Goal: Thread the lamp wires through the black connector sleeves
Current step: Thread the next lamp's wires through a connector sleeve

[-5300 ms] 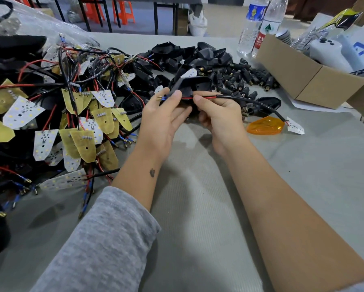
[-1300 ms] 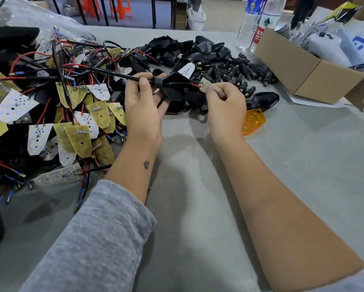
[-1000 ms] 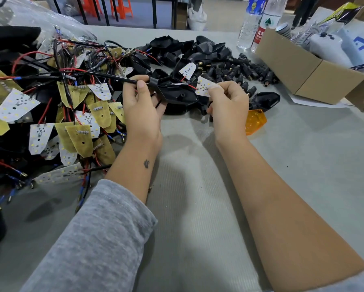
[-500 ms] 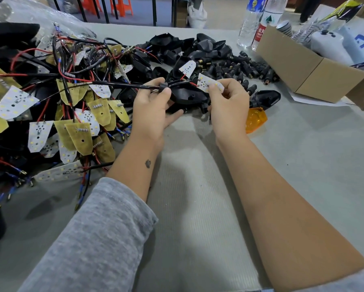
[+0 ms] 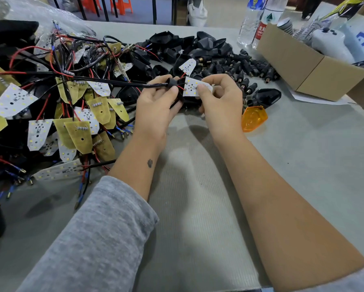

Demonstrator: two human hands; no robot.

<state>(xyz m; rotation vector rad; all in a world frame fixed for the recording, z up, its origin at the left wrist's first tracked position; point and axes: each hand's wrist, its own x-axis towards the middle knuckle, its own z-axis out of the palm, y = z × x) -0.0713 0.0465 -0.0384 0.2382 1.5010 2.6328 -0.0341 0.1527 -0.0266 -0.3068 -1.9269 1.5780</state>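
My left hand point(image 5: 158, 102) pinches a black lamp housing point(image 5: 187, 100) and the black sleeved cable point(image 5: 118, 82) that runs out of it to the left. My right hand point(image 5: 221, 102) holds a white LED board point(image 5: 192, 87) by its right end, just above the housing. Short red wires point(image 5: 180, 87) join the board to the cable at the housing's neck. Most of the housing is hidden behind my fingers.
A tangle of wired LED boards point(image 5: 71, 114) fills the left. Black housings point(image 5: 189, 47) and connector sleeves point(image 5: 250, 70) lie heaped behind my hands. An orange lens point(image 5: 253, 118) sits to the right, beside a cardboard box point(image 5: 307, 66) and water bottles point(image 5: 254, 20).
The cable has been pulled leftwards through the housing, so the LED board has come from far right up to it. My hands have drawn closer together around the housing.
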